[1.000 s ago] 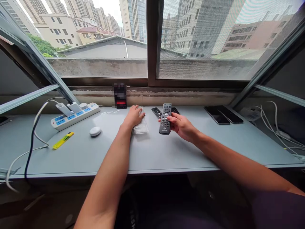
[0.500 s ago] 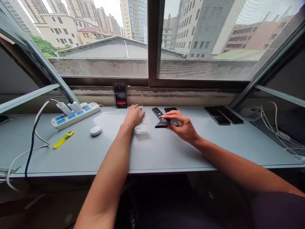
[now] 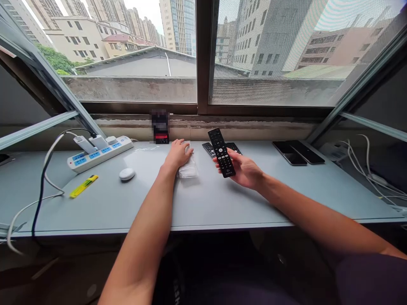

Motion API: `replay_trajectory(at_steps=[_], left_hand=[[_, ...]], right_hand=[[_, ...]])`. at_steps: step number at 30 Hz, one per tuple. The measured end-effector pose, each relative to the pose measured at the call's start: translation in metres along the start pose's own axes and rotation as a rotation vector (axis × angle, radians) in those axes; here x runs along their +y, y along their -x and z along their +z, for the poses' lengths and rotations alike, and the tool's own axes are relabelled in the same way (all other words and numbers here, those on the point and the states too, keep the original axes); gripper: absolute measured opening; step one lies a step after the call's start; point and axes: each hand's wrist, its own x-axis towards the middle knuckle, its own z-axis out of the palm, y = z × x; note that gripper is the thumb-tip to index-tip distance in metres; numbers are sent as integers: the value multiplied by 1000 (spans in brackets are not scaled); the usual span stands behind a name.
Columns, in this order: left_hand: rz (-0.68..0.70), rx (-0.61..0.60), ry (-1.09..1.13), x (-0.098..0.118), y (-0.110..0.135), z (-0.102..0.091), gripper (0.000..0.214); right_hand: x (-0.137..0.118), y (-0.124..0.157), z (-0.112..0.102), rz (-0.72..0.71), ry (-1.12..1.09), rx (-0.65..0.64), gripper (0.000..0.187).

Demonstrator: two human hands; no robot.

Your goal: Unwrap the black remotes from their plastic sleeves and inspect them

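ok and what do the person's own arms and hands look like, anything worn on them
The left hand and right hand are bare, with no gloves, and no watch or bracelet shows on the forearms. Dark purplish fabric shows at the lower right edge, and dark clothing below carries white lettering.

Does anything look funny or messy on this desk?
Yes, a little. The white cable and black cable droop over the front edge of the grey desk, which looks untidy. The wall strip under the window looks stained and rough. The dark thing by the window is blurred, so I can't tell what it is.
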Motion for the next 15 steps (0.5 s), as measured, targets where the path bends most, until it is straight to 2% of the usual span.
replay_trajectory(at_steps=[5, 11, 13, 15], left_hand=[[3, 9, 4, 0, 0, 1, 42], [1, -5, 3, 0, 0, 1, 42], [-3, 1, 15, 1, 0, 0, 40], [-7, 1, 22, 1, 1, -1, 40]], right_hand=[[-1, 0, -3, 35, -72, -47, 24], [-4, -2, 0, 109, -41, 113, 18], [-6, -1, 4, 132, -65, 93, 26], [-6, 0, 6, 106, -88, 36, 26]])
